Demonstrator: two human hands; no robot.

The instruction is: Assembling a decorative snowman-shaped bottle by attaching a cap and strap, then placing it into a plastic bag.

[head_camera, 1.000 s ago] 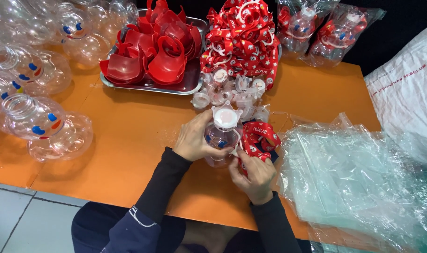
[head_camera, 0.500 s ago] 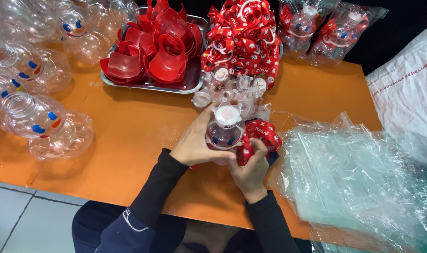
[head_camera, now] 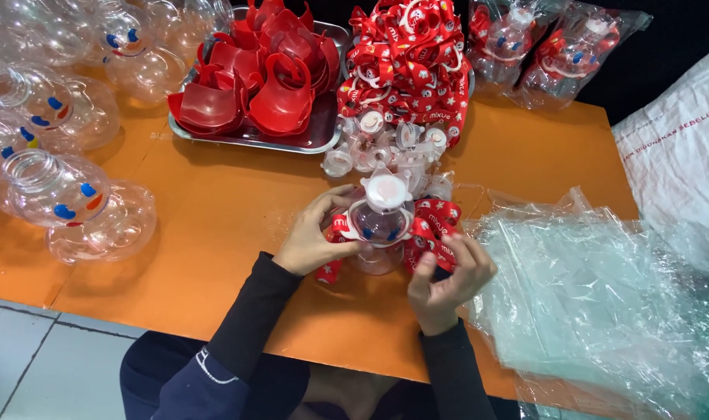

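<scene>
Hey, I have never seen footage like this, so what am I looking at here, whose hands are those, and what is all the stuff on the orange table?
There is no machine here: a camera worn on a person's head looks down at their own two bare hands. The left hand grips a small clear bottle with a white cap, and the right hand holds a red printed strap wrapped around it. On the orange table lie a metal tray of red plastic parts, a heap of red straps, loose white caps, empty clear bottles and a stack of clear plastic bags.
</scene>
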